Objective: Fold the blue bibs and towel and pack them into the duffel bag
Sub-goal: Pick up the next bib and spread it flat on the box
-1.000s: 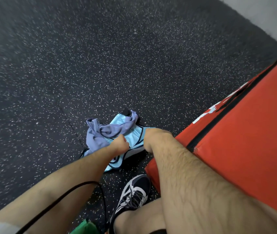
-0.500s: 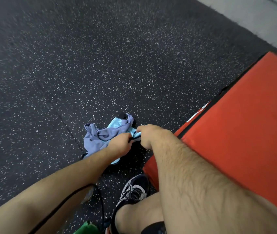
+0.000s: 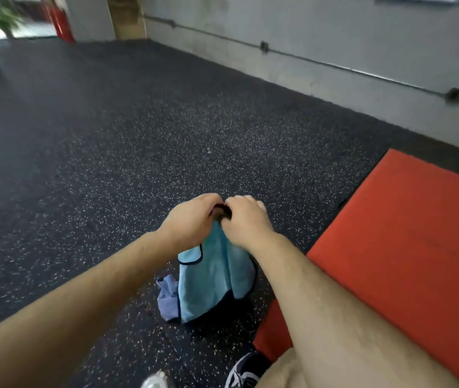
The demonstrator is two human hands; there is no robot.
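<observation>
A light blue bib [image 3: 214,278] with black trim hangs in the air, lifted off the floor. My left hand [image 3: 192,219] and my right hand [image 3: 246,221] grip its top edge side by side, fingers curled over the black trim. Its lower hem reaches close to the floor. Behind it on the floor lies a crumpled lavender-blue cloth [image 3: 168,296], partly hidden by the bib. The duffel bag is not in view.
A red padded block [image 3: 396,247] stands at the right, close to my right arm. My dark shoe [image 3: 246,372] shows at the bottom. Black speckled rubber floor [image 3: 110,163] stretches ahead to a grey wall [image 3: 334,37] with a pipe.
Both hands have lifted the light blue bib up off the pile and moved together at its top. The view has tilted up, showing the wall.
</observation>
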